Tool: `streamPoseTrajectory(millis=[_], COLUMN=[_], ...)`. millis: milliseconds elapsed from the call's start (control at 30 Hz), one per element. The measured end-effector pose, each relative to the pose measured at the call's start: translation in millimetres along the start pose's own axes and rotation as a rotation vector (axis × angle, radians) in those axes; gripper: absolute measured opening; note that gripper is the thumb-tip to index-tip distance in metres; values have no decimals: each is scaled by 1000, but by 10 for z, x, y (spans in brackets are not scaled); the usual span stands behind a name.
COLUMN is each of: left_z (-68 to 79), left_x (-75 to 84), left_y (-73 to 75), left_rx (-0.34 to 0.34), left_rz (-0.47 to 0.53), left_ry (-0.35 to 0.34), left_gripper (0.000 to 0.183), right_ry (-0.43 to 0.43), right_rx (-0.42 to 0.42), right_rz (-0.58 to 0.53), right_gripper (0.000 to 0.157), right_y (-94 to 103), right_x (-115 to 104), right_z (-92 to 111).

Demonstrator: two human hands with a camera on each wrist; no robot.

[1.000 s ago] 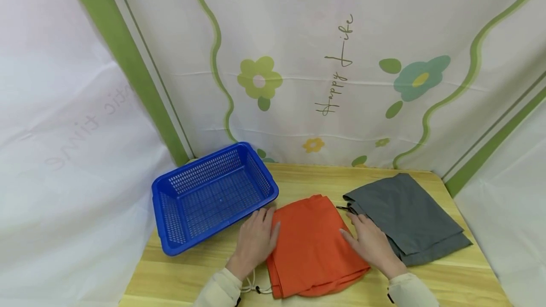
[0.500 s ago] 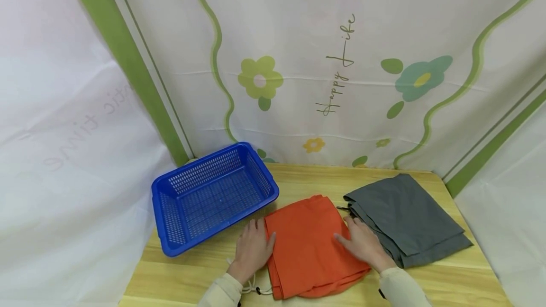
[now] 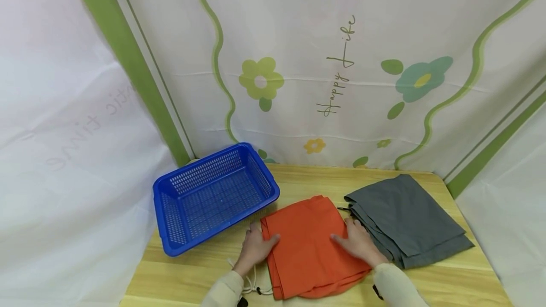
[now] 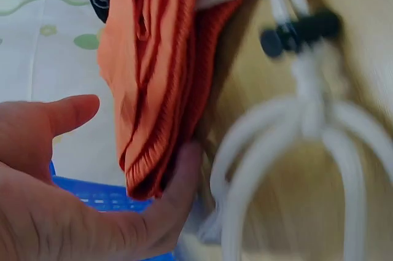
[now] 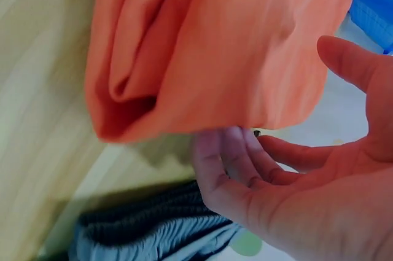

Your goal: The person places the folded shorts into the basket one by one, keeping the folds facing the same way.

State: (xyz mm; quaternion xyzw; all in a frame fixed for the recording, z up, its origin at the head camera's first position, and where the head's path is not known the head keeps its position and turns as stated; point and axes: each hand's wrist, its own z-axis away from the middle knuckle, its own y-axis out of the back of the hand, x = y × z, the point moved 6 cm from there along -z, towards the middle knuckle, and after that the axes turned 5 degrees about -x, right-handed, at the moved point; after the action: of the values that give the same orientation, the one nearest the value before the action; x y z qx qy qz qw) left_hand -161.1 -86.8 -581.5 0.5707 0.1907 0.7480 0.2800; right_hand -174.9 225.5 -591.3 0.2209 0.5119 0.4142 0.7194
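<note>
Orange cloth (image 3: 307, 255): edges are now reached under by left hand (image 3: 257, 246) and right hand (image 3: 358, 241), grips wide, two-sided hold apparently being readied.

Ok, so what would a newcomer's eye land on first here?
The folded orange cloth, front and centre on the table between the left hand and the right hand. Next, probably the bright blue basket at the left, then the duller grey cloth at the right.
</note>
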Motion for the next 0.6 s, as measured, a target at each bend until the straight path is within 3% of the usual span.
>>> streamPoseTrajectory(millis=[233, 433, 600], left_z=[1, 1, 30], left_x=[1, -74, -41], left_y=[-50, -147, -199], left_rx=[9, -92, -173], left_rz=[182, 382, 464], left_ry=[62, 137, 121], left_gripper=[90, 66, 62], right_ry=[-9, -7, -23], right_rx=[-2, -11, -30], right_rz=[-93, -196, -280], right_gripper=[79, 71, 66], right_y=[-16, -44, -55], right_x=[35, 55, 42], right_z=[-37, -29, -10])
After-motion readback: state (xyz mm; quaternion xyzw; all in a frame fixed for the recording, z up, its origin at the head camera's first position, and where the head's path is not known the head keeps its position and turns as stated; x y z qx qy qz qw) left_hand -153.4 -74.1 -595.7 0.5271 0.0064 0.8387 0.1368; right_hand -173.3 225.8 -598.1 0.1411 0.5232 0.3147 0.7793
